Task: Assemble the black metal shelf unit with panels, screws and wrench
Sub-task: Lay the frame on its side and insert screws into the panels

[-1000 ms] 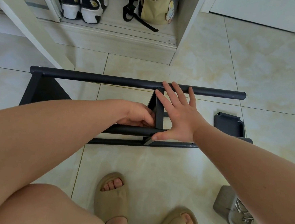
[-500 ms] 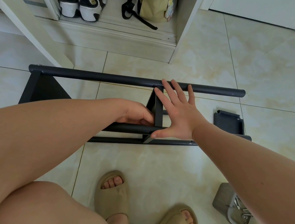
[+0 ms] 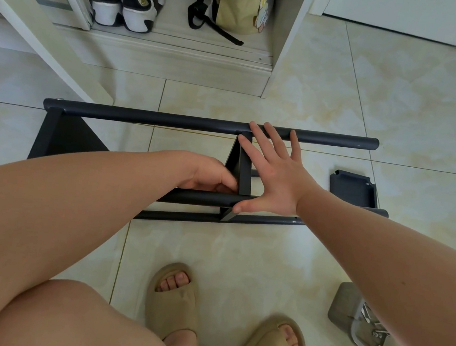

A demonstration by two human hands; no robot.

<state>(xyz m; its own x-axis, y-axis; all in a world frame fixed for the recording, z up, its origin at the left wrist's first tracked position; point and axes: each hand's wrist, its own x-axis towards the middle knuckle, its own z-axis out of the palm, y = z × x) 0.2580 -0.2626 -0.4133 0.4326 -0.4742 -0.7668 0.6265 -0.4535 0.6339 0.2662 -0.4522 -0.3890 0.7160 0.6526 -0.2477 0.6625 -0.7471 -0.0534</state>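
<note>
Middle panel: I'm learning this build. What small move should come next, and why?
Probably tighten the joint of the middle panel at the near tube: the left hand is curled beside it, its grip hidden, while the right hand presses flat, bracing it.

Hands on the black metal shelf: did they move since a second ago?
Nothing moved that I can see. The open right hand stays flat across the black metal shelf frame, and the left hand stays curled beside the upright black panel.

Matt black metal shelf frame [image 3: 154, 118] on glossy marbled floor tiles [image 3: 242, 256]
</note>
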